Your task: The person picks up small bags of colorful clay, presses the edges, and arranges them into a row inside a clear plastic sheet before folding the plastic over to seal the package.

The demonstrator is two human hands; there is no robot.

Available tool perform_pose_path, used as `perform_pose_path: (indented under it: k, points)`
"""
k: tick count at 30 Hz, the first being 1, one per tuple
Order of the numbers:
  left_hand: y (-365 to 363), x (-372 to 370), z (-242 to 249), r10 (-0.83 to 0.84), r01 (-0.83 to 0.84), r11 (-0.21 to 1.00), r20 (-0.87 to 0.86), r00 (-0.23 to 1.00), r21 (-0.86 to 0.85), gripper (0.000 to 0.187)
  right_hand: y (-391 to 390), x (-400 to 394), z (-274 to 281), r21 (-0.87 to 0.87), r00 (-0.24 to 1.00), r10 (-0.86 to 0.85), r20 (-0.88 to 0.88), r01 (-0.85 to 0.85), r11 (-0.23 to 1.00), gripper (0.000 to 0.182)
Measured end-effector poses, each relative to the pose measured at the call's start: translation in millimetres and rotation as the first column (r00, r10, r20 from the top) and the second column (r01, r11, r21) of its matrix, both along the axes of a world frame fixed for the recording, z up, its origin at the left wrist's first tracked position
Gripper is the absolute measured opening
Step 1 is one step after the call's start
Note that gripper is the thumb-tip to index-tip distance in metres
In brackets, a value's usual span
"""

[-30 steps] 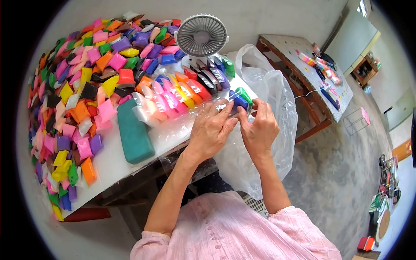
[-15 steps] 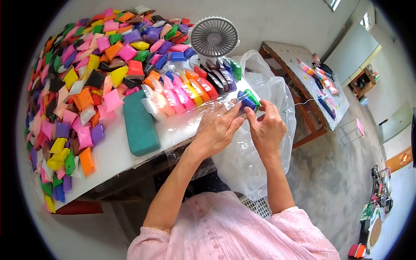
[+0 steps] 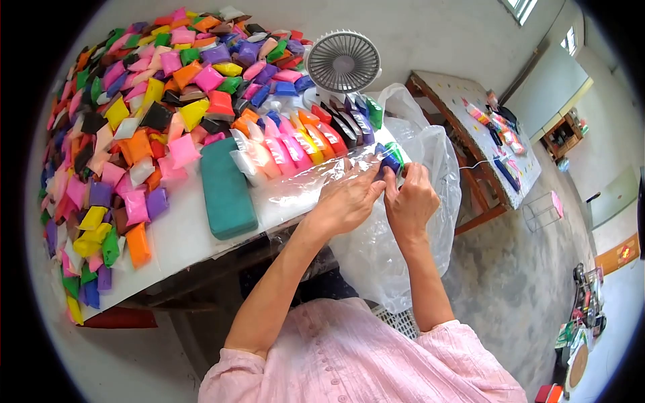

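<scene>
Blue and green packets (image 3: 390,158) lie inside a clear plastic sleeve (image 3: 302,185) at the table's right edge. My left hand (image 3: 349,201) rests on the sleeve, fingers extended beside the blue packet. Against the packets' near side, my right hand (image 3: 411,195) is closed, thumb and fingers pinched at the sleeve's end; exactly what is between them is too small to tell. Behind the sleeve stands a row of coloured packets (image 3: 295,146), from pale peach through pink, yellow, orange and red to black, purple and green.
A green block (image 3: 227,191) lies left of the sleeve. Beyond it spreads a big heap of coloured packets (image 3: 138,144). A round fan (image 3: 343,62) stands behind the row. A large clear bag (image 3: 430,174) hangs at the right; a second table (image 3: 470,91) is farther right.
The view has shifted slightly. My right hand's fingers have drawn closer together at the sleeve's end, and my left hand has slid a little down from the packets.
</scene>
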State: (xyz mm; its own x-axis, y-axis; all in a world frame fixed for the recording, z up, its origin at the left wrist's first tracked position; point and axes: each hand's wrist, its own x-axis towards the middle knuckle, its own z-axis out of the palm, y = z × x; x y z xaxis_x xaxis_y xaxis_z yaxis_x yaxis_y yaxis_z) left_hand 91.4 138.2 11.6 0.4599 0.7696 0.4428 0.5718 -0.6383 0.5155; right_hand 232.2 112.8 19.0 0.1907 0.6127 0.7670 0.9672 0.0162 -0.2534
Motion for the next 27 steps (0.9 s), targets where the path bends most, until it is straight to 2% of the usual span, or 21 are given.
perform_pose_path:
  k: [4, 6, 10, 12, 16, 17, 20, 22, 25, 27]
  points:
    - [2, -1, 2, -0.030, 0.029, 0.999, 0.031, 0.999, 0.020, 0.049, 0, 2, 1, -0.018, 1.000, 0.000, -0.014, 0.000, 1.000, 0.031]
    - [4, -4, 0, -0.017, 0.018, 0.992, -0.006, 1.000, 0.124, 0.047, 0, 4, 2, -0.040, 1.000, -0.005, -0.029, 0.004, 0.999, 0.032]
    - [7, -4, -8, -0.015, 0.016, 0.975, -0.008, 1.000, 0.221, 0.047, -9, 16, 11, -0.151, 0.990, 0.058, -0.130, -0.078, 0.986, 0.036]
    - [6, -5, -6, -0.031, 0.033, 0.978, -0.012, 0.999, 0.208, 0.048, -24, 12, 32, -0.184, 0.976, 0.082, -0.202, -0.121, 0.975, 0.037]
    - [3, -2, -6, 0.001, 0.005, 0.971, -0.026, 1.000, 0.237, 0.049, -17, 0, 69, -0.097, 0.947, 0.217, -0.236, -0.245, 0.965, 0.036]
    - [2, -2, -6, 0.007, -0.001, 0.970, -0.025, 1.000, 0.241, 0.048, -6, -2, 72, -0.129, 0.942, 0.245, -0.229, -0.278, 0.952, 0.036]
    - [-1, -7, 9, -0.070, 0.070, 0.998, -0.074, 0.995, -0.004, 0.046, 30, -10, 81, -0.208, 0.929, 0.298, -0.218, -0.342, 0.916, 0.039]
    - [-2, -8, 6, -0.086, 0.087, 0.994, -0.025, 0.996, 0.061, 0.047, 47, -17, 83, -0.246, 0.932, 0.292, -0.217, -0.342, 0.907, 0.041]
    - [-1, -7, 1, -0.098, 0.094, 0.986, 0.024, 0.995, 0.135, 0.049, 65, -14, 77, -0.241, 0.954, 0.291, -0.076, -0.301, 0.923, 0.047]
    - [0, -6, 0, -0.092, 0.086, 0.985, 0.028, 0.995, 0.150, 0.050, 71, -15, 78, -0.305, 0.962, 0.258, -0.095, -0.274, 0.912, 0.048]
